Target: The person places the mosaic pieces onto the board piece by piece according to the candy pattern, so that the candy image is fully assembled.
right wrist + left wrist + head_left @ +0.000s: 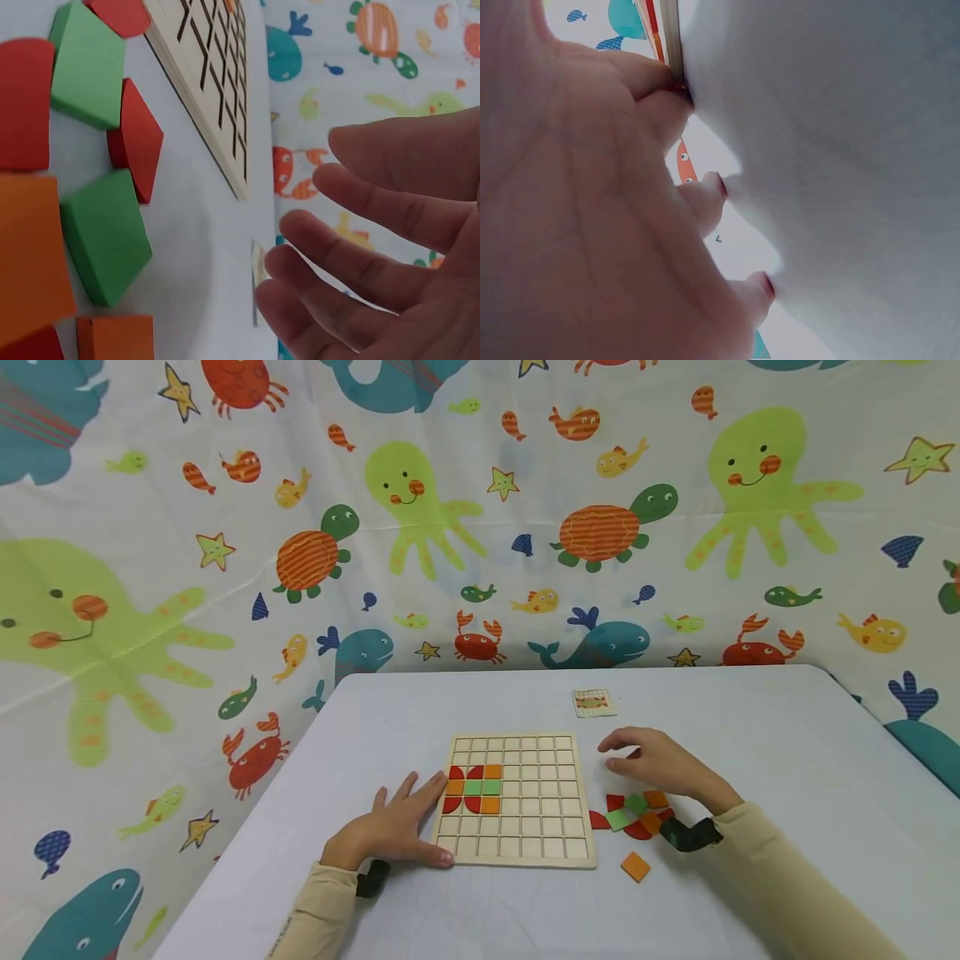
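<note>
Beige sleeves [787, 883] are filling the front, one orange square tile [635, 867] lying loose on the desk [525, 918]. Left grip [393, 828] is resting spread against the grid board [550, 829], probably steadying it, nine tiles [472, 788] sitting inside. Right grip [658, 762] is hovering empty, fingers loosely bent, past the tile pile [637, 807]. Pattern card [594, 702] is lying farthest back. Looks like tile-laying's happening; next move's probably calling for pinching another piece.

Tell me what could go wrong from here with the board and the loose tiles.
The black wrist device sits close to the loose tiles, so moving the right hand might scatter them. The left hand touches the board's left edge; a push there could jostle the placed tiles. One orange tile lies apart and might be overlooked.
</note>
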`<state>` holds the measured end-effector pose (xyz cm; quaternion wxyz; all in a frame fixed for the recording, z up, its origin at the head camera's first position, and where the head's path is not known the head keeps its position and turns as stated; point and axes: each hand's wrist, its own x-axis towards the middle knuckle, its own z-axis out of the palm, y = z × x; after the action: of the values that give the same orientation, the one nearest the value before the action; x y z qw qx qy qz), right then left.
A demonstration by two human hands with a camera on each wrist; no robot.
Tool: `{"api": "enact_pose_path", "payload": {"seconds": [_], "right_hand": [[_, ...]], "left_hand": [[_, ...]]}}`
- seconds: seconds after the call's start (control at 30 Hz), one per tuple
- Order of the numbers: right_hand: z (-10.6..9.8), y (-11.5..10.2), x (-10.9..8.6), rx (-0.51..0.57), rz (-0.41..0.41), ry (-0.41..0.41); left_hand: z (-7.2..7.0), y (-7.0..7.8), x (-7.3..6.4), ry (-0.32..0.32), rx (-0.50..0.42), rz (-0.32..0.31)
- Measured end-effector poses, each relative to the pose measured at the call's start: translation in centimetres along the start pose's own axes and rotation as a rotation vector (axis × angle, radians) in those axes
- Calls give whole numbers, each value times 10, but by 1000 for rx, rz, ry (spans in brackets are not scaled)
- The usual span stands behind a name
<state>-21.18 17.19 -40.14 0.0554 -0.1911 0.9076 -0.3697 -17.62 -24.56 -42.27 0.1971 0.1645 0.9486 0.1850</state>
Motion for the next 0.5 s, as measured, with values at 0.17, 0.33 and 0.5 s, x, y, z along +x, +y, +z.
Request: {"api": "enact_pose_path", "payload": {"seconds": [0.17,0.33,0.5], "right_hand": [[-6,8,-2,-6,5,-67],[-11,15,-2,10,19,-127],[-17,18,-3,12,53,-179]], "left_hand": [[1,-1,2,-1,5,0],[0,-1,2,0,2,-1],[0,-2,3,4,7,-2]]}}
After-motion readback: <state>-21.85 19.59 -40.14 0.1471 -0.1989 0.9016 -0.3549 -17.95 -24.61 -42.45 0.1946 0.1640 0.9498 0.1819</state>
